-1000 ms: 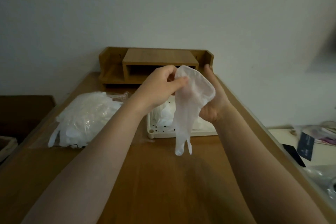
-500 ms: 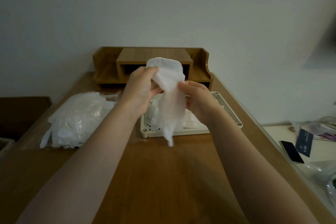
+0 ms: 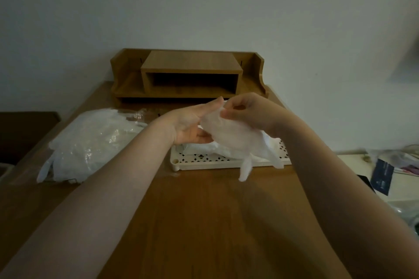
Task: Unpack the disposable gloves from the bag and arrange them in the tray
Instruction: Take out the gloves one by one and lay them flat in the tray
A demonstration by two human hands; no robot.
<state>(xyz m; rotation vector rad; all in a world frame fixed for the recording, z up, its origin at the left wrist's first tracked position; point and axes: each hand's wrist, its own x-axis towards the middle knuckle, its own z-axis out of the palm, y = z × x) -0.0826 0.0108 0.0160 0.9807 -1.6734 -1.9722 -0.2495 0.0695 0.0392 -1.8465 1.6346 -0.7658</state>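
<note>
Head view, forward-down, close over desk [image 3: 204,222]

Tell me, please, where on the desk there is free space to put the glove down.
The near desk is bare, bordered by the tray and bag. The tray's front strip shows holes; its middle is crowded with gloves.

Before you, a wooden desk [image 3: 204,222] carries a clear bag of gloves [image 3: 90,142] at left, a white perforated tray [image 3: 204,162] and a wooden organizer [image 3: 188,75] behind.
</note>
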